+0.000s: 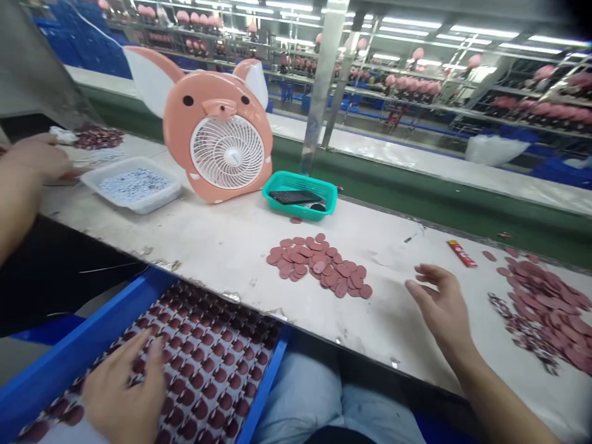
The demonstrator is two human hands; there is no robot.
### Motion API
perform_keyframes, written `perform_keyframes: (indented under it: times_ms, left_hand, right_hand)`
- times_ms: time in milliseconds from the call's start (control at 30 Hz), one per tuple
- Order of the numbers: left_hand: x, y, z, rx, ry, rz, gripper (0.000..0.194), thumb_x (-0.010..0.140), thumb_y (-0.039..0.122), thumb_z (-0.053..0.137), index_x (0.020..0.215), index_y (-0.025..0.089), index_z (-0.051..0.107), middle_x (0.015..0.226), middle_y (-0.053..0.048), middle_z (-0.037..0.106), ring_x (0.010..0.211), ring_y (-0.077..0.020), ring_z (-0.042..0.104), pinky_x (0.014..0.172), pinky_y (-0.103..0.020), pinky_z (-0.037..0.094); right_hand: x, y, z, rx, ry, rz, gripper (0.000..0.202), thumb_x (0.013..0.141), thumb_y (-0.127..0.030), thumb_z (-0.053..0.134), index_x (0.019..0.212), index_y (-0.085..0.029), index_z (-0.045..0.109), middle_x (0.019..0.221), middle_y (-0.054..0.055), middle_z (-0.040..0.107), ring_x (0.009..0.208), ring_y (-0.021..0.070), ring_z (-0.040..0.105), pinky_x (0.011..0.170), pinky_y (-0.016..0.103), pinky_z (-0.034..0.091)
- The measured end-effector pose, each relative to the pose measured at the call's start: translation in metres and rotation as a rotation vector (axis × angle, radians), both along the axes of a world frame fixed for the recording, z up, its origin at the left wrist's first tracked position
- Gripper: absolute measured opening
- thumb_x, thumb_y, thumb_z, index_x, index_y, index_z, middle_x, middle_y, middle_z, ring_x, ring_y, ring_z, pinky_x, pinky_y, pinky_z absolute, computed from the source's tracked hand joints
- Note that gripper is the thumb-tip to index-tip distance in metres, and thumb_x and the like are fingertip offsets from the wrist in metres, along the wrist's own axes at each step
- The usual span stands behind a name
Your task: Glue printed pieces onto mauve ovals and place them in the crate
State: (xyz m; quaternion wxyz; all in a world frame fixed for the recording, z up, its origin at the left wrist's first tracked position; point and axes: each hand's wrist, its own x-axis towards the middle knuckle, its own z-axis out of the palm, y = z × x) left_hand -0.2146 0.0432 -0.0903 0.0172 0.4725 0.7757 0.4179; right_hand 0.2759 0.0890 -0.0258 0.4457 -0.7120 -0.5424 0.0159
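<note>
Over the lower left of a blue tray (266, 394) is my left hand (124, 385), slightly blurred, its thumb apart from the fingers. Rows of small dark-red rounded pieces (198, 351) fill the tray; I cannot tell whether the hand touches any. My right hand (441, 305) hovers at the worktable (222, 246), fingers loosely curved, thumb apart, holding nothing visible. To its left lies a spread of flat reddish-brown oval discs (319, 265). On its right are a larger heap of such discs (550, 302) and a line of small shiny metal-like parts (522, 333).
A pig-shaped pink fan (222, 135) stands behind a white tub (134, 185) of small pale-blue pieces. A green basket (300, 194) holds a black phone-like object (293, 197). A red packet (461, 253) lies at right. Another person's hand (37, 160) works at far left.
</note>
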Motion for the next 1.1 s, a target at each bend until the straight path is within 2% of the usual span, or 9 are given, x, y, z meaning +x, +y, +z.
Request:
perform_keyframes:
  times_ms: [100,167,267,400,567,700,833,967,1100]
  left_hand:
    - [0.083,0.043,0.030,0.110,0.048,-0.344,0.032,0.094,0.044,0.056,0.112,0.023,0.073,0.121,-0.014,0.070,0.121,-0.0332,0.059,0.114,-0.051,0.035]
    - [0.123,0.071,0.046,0.079,0.048,-0.488,0.032,0.096,0.041,0.053,0.111,0.025,0.076,0.123,-0.011,0.070,0.120,-0.0308,0.058,0.113,-0.048,0.036]
    - [0.156,0.102,0.062,-0.009,0.016,-0.572,0.024,0.090,0.038,0.065,0.106,0.027,0.079,0.115,-0.011,0.072,0.115,-0.0346,0.057,0.107,-0.052,0.038]
    - [0.168,0.112,0.073,-0.074,-0.128,-0.613,0.016,0.079,0.025,0.075,0.094,0.028,0.080,0.109,-0.009,0.071,0.117,-0.0374,0.052,0.108,-0.057,0.031]
    - [0.183,0.078,0.086,-0.095,-0.545,-0.629,0.006,0.081,0.029,0.070,0.082,0.023,0.072,0.091,-0.006,0.071,0.099,-0.0296,0.062,0.098,-0.049,0.044]
    - [0.214,0.025,0.096,-0.195,-1.015,-0.688,0.029,0.076,0.045,0.076,0.085,0.020,0.064,0.077,-0.005,0.073,0.074,-0.0231,0.069,0.063,-0.033,0.055]
    - [0.236,-0.009,0.099,-0.259,-1.341,-0.699,0.042,0.062,0.047,0.090,0.078,0.017,0.065,0.069,-0.002,0.070,0.057,-0.0131,0.063,0.054,-0.025,0.053]
    - [0.238,-0.018,0.093,-0.323,-1.543,-0.801,0.053,0.049,0.048,0.097,0.082,0.013,0.074,0.065,-0.003,0.069,0.050,-0.0120,0.061,0.049,-0.024,0.051]
    - [0.237,-0.020,0.088,-0.284,-1.641,-0.816,0.051,0.050,0.049,0.097,0.081,0.014,0.076,0.062,-0.002,0.068,0.053,-0.0119,0.063,0.049,-0.021,0.051]
  right_hand:
    - [0.010,0.025,-0.008,-0.169,0.073,0.055,0.087,0.080,-0.056,0.076,0.147,-0.014,0.041,0.142,0.022,0.056,0.126,0.0363,0.058,0.097,0.051,0.053]
    - [0.011,0.041,-0.012,-0.243,0.116,0.077,0.095,0.078,-0.055,0.079,0.151,-0.012,0.037,0.146,0.024,0.051,0.133,0.0399,0.051,0.106,0.057,0.046]
    - [0.009,0.062,-0.014,-0.296,0.175,0.128,0.069,0.086,-0.047,0.075,0.140,-0.014,0.049,0.137,0.018,0.058,0.127,0.0348,0.055,0.106,0.056,0.045]
    - [0.010,0.078,-0.007,-0.287,0.278,0.184,0.033,0.096,-0.038,0.065,0.121,-0.016,0.062,0.118,0.008,0.065,0.105,0.0234,0.064,0.094,0.047,0.053]
    - [-0.021,0.043,0.020,-0.197,0.469,0.308,0.034,0.096,-0.049,0.057,0.114,-0.020,0.053,0.091,0.002,0.064,0.076,0.0169,0.064,0.069,0.032,0.055]
    - [-0.072,-0.022,0.034,-0.315,0.613,0.550,0.047,0.077,-0.056,0.078,0.101,-0.021,0.055,0.075,-0.001,0.061,0.053,0.0123,0.052,0.046,0.025,0.043]
    - [-0.101,-0.069,0.036,-0.486,0.996,0.555,0.050,0.072,-0.049,0.085,0.100,-0.022,0.054,0.069,-0.004,0.057,0.049,0.0077,0.044,0.043,0.020,0.034]
    - [-0.107,-0.083,0.037,-0.612,1.250,0.608,0.056,0.070,-0.050,0.087,0.100,-0.023,0.047,0.063,-0.006,0.055,0.045,0.0045,0.039,0.042,0.015,0.027]
    - [-0.107,-0.083,0.040,-0.670,1.269,0.619,0.064,0.075,-0.062,0.079,0.112,-0.023,0.044,0.061,-0.005,0.056,0.045,0.0080,0.045,0.038,0.014,0.033]
